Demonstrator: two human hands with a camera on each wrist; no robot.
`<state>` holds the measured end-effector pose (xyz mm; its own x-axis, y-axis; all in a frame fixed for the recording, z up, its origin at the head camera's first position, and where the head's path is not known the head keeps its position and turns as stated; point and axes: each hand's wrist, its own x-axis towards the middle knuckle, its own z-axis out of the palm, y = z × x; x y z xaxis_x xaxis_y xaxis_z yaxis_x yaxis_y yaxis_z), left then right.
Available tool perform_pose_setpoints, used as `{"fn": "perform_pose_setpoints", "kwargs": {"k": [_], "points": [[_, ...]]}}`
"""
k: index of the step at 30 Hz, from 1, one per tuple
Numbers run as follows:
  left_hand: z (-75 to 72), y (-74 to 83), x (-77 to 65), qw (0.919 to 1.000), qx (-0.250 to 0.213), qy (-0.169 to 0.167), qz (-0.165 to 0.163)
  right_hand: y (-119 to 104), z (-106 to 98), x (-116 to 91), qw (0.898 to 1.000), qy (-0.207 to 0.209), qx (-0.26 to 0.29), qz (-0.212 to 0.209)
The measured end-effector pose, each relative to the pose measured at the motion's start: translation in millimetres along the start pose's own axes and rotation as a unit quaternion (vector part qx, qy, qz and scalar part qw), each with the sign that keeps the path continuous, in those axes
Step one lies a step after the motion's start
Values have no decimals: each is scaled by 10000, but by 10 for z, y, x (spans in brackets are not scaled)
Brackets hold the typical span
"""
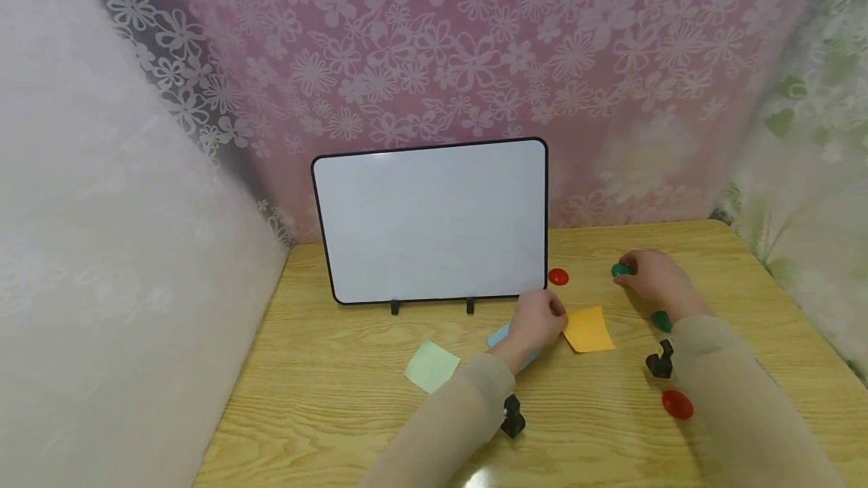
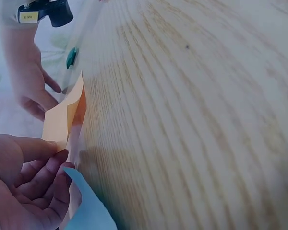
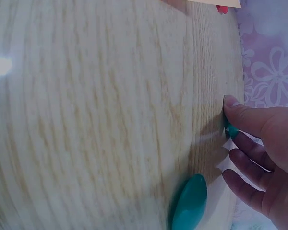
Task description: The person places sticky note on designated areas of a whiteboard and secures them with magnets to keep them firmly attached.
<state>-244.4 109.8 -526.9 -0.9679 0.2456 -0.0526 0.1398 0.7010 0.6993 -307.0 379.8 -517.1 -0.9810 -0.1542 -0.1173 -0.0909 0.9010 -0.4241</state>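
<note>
Between thumb and fingers my left hand (image 1: pixel 536 320) pinches an edge of an orange sticky note (image 1: pixel 590 330). The note's far part tilts up from the table in the left wrist view. Beneath that hand lies a blue sticky note (image 2: pixel 89 201), partly hidden. Farther right, my right hand (image 1: pixel 656 277) pinches a green round magnet (image 1: pixel 621 269) at the table's surface; its fingers cover much of it in the right wrist view. A second green magnet (image 3: pixel 189 203) lies near the right wrist. One red magnet (image 1: pixel 559 276) sits by the whiteboard's lower right corner.
A blank whiteboard (image 1: pixel 434 224) with a black frame stands on small black feet (image 1: pixel 395 307) at the table's back. A pale green sticky note (image 1: pixel 432 366) lies left of the left forearm. Another red magnet (image 1: pixel 678 404) rests beside the right sleeve. Flowered curtains (image 1: pixel 441 59) hang behind.
</note>
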Motion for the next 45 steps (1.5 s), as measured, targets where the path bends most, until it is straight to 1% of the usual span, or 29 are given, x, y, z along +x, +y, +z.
{"fn": "perform_pose_setpoints", "kwargs": {"k": [3, 7, 9, 13, 16, 21, 24, 30, 33, 37, 42, 45], "points": [[-9, -24, 5, 9998, -139, 79, 94, 14, 11, -7, 10000, 30, -8, -3], [-9, -97, -3, 9975, -693, 80, 81, 15, 23, -17, 10000, 27, 3, -28], [-20, -140, -20, 9950, -993, 49, 118, 11, 29, -24, 10000, 26, 5, -45], [-77, -206, -61, 9890, -1422, 82, 407, -8, 39, -50, 9999, 81, 33, -52], [-134, -244, -85, 9842, -1691, 149, 502, -14, 53, -68, 9997, 185, 120, -49], [-209, -311, -104, 9782, -2040, 137, 363, -43, 69, -106, 9991, 329, 260, -83], [-265, -341, -132, 9755, -2176, 97, 314, -64, 79, -129, 9989, 354, 301, -60], [-416, -398, -200, 9741, -2236, 70, 339, -127, 101, -177, 9985, 404, 357, 24], [-495, -437, -234, 9738, -2241, 60, 374, -175, 95, -214, 9979, 497, 414, 16], [-584, -509, -271, 9756, -2146, 73, 450, -225, 94, -268, 9968, 617, 509, -1], [-669, -606, -316, 9739, -2196, 94, 562, -296, 105, -338, 9946, 747, 710, -129], [-707, -641, -350, 9721, -2267, 41, 595, -339, 111, -391, 9928, 875, 773, -257]]}}
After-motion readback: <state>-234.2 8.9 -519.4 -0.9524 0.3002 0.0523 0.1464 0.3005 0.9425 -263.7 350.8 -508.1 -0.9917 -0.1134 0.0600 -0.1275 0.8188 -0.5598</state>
